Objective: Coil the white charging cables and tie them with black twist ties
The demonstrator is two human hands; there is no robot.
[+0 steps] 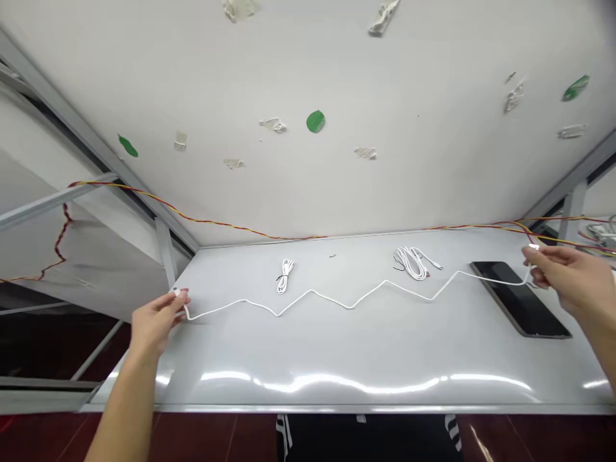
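Note:
A white cable (332,299) stretches in a zigzag across the grey shelf between my two hands. My left hand (156,316), at the shelf's left end, pinches one end of it at a white plug. On the right, my right hand (561,273) pinches the other end, above the top right of a black smartphone (520,298). The cable passes over the phone's upper part. Behind the cable lie a small coiled white cable (285,277), bound with a black tie, and a looser white coil (412,262) with its plug end sticking out.
A white back panel (269,192) rises behind the shelf (337,359), with tape scraps and green stickers on it. Twisted red and yellow wires (216,222) run along its base. Metal frame posts (166,253) stand at both ends. A short black tie (332,256) lies near the back.

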